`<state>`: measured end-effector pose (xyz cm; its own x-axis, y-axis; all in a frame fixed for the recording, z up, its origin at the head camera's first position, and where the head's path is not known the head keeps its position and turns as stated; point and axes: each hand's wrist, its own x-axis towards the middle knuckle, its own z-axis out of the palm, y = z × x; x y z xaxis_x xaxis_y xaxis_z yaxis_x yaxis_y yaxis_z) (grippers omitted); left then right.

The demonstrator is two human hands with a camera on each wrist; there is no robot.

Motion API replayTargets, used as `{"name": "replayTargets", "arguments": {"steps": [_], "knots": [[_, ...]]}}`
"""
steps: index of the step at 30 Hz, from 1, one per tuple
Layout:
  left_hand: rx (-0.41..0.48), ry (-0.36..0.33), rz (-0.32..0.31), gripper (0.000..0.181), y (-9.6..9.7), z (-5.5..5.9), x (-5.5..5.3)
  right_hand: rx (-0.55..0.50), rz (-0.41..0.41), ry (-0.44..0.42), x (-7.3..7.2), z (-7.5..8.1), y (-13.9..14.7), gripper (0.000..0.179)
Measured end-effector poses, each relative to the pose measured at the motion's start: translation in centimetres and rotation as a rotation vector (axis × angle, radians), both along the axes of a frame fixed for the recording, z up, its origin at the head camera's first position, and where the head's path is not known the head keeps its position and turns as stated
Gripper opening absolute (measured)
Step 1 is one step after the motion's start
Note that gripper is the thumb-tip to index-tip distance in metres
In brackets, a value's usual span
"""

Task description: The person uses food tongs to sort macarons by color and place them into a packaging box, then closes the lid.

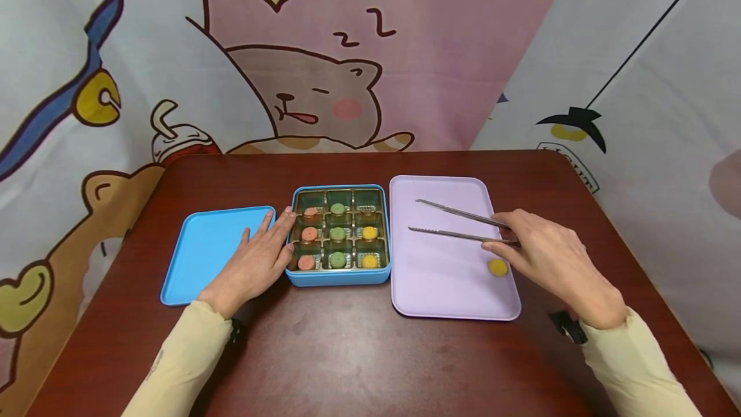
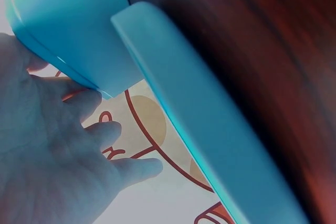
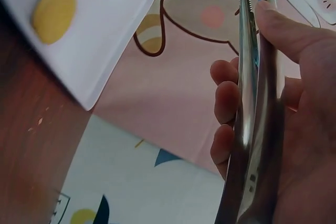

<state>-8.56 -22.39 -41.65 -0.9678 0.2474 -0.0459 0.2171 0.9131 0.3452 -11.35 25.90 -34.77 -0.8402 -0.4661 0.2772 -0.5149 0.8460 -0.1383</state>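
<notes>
My right hand holds metal tongs between thumb and fingers, their two arms spread apart over the lilac tray. A round yellow piece lies on that tray, just below the hand. In the right wrist view the tongs run up through the grip. My left hand, fingers extended, rests against the left side of a blue box. Inside the box's compartments sit orange pieces, green pieces and two yellow pieces; the top right compartment shows no piece.
A flat blue lid lies left of the box, partly under the left hand in the head view. Everything stands on a dark reddish-brown table. Behind it hangs a cloth printed with cartoon animals.
</notes>
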Motion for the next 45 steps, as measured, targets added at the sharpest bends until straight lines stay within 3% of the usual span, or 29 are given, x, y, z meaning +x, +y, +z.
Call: {"name": "replayTargets", "arguments": {"steps": [30,45], "knots": [[-0.004,-0.014,0.004,0.063,-0.1,0.0,0.0,-0.037,-0.119,-0.018,2.6,-2.0,6.7,0.05],[-0.003,-0.002,-0.004,0.062,-0.1,-0.1,-0.1,0.051,-0.218,-0.16,3.6,-2.8,9.6,0.051]]}}
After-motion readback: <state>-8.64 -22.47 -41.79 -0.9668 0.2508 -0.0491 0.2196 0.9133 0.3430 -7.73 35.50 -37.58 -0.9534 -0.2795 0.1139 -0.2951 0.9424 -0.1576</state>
